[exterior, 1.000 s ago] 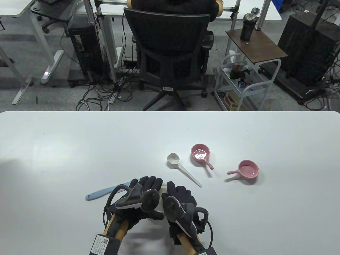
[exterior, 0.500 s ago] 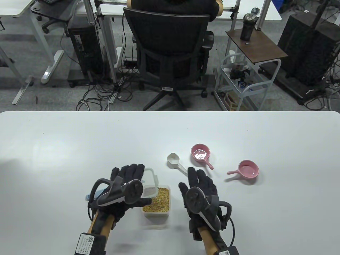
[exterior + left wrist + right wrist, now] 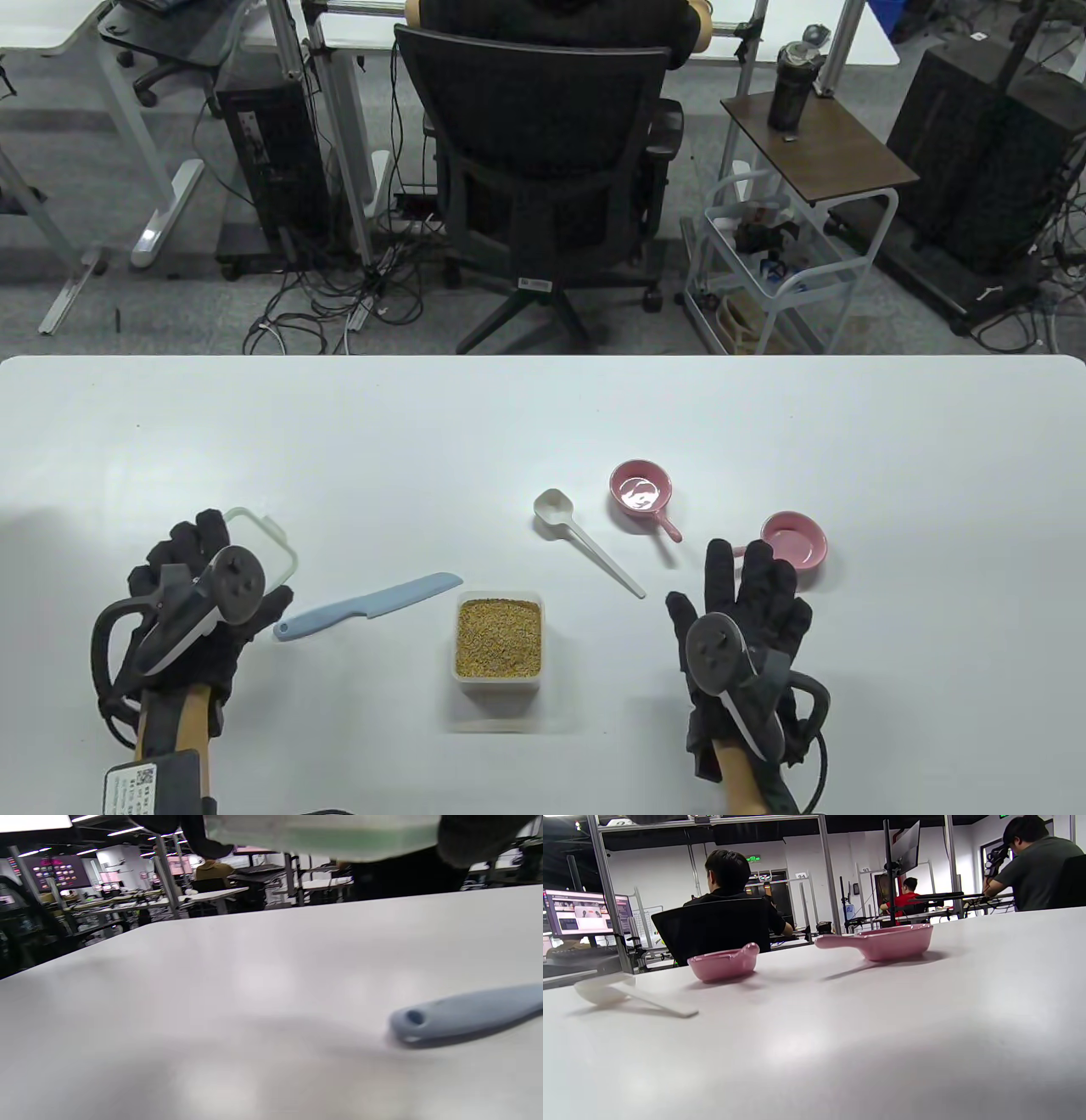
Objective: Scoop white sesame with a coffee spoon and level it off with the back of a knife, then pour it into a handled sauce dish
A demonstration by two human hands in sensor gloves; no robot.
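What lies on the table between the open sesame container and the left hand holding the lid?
In the table view, only the blue knife lies between the sesame container and the left hand, which holds the lid.

— What do I see from my right wrist?

— A white table (image 3: 840,1035) fills the lower frame. Left of centre sits a pink handled sauce dish (image 3: 723,964); a second pink dish (image 3: 882,941) stands right of centre, its handle pointing left.

— And the coffee spoon?

— The white spoon (image 3: 619,993) lies at the far left, bowl leftward. Behind, people sit at desks. My own fingers don't show.
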